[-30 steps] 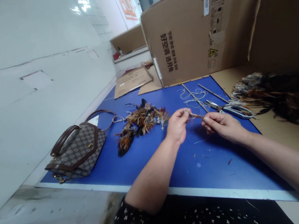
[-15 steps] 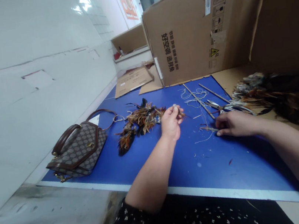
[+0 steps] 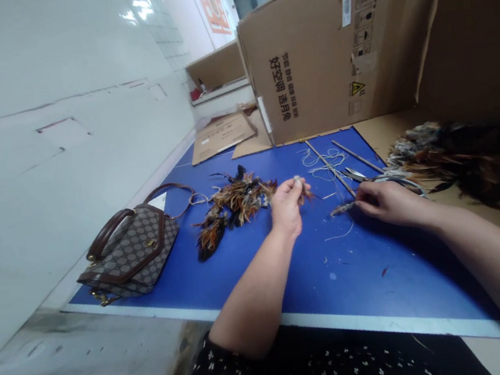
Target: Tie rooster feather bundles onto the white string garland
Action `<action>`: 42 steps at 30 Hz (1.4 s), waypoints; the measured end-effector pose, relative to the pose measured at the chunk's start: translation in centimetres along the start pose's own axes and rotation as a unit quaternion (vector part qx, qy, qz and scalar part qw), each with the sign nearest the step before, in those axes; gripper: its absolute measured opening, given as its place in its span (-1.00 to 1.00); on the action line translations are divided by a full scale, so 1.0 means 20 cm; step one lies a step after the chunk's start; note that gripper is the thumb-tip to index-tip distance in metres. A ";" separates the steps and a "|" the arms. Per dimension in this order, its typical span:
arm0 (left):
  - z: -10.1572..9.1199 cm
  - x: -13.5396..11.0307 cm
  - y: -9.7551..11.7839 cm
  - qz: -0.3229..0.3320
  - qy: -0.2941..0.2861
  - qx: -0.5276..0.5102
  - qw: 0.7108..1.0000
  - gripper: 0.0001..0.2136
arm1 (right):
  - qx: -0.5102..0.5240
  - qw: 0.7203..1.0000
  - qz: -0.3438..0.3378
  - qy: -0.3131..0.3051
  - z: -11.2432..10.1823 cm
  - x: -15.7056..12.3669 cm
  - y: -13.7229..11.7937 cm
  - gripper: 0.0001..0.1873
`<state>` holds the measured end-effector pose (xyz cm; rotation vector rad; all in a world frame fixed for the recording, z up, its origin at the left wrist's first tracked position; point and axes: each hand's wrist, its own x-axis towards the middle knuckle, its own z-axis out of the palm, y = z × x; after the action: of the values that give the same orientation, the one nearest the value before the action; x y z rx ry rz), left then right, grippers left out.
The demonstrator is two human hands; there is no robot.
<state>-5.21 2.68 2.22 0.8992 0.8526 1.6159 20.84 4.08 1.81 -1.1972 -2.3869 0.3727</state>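
Observation:
My left hand (image 3: 288,204) is closed around a small bunch of brown feathers (image 3: 306,193), whose tips stick out past the fingers. To its left lies a pile of brown and black feathers (image 3: 237,199) on the blue tabletop. My right hand (image 3: 381,200) pinches the end of a thin, fuzzy feather piece (image 3: 342,209) just above the table. Scissors (image 3: 355,175) lie right behind that hand, partly covered by it. Loose pale string (image 3: 322,167) and two thin sticks (image 3: 329,166) rest beyond both hands.
A patterned handbag (image 3: 135,255) with brown trim stands at the left. A large cardboard box (image 3: 318,77) rises at the back, with flat cardboard (image 3: 221,136) beside it. More feathers (image 3: 453,163) lie heaped at the right. Small scraps (image 3: 385,271) dot the blue table (image 3: 302,286).
My right hand has lifted slightly and shifted a little left, with the fuzzy piece moving along with it. My left hand has turned slightly and moved a little right, still holding the feathers.

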 end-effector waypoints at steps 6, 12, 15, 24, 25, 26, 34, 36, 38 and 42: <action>0.03 -0.05 0.00 0.044 -0.051 0.098 0.993 -0.73 | 0.074 0.991 -0.051 0.098 0.03 0.00 -0.06 -0.81; 0.08 -0.15 -0.03 0.065 -0.161 0.258 0.950 -0.78 | 0.124 0.978 -0.060 0.155 0.06 -0.03 -0.15 -0.81; 0.09 -0.17 -0.04 0.006 -0.205 0.253 0.945 -0.76 | 0.120 0.978 -0.075 0.155 0.06 -0.03 -0.19 -0.85; 0.10 -0.16 -0.03 -0.086 -0.182 0.152 0.968 -0.69 | 0.160 0.969 -0.049 0.182 0.05 -0.03 -0.21 -0.79; 0.10 -0.16 -0.04 -0.089 -0.178 0.143 0.970 -0.69 | 0.161 0.967 -0.042 0.191 0.05 -0.04 -0.21 -0.79; 0.10 -0.16 -0.05 -0.092 -0.176 0.136 0.971 -0.69 | 0.159 0.966 -0.036 0.200 0.05 -0.04 -0.22 -0.79; 0.11 -0.16 -0.09 -0.152 -0.163 0.109 0.969 -0.63 | 0.116 0.972 -0.048 0.199 0.07 -0.04 -0.22 -0.77; 0.11 -0.17 -0.10 -0.154 -0.163 0.115 0.968 -0.64 | 0.101 0.975 -0.054 0.192 0.07 -0.05 -0.21 -0.79; 0.10 -0.16 -0.10 -0.146 -0.169 0.133 0.966 -0.66 | 0.088 0.977 -0.062 0.186 0.08 -0.05 -0.20 -0.80; 0.08 -0.15 -0.11 -0.144 -0.207 0.150 0.956 -0.68 | 0.072 0.976 -0.088 0.186 0.09 -0.05 -0.18 -0.82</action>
<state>-2.33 0.35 0.53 1.2130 0.8930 1.0109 18.06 1.12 1.52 -0.8918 -2.0820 0.2346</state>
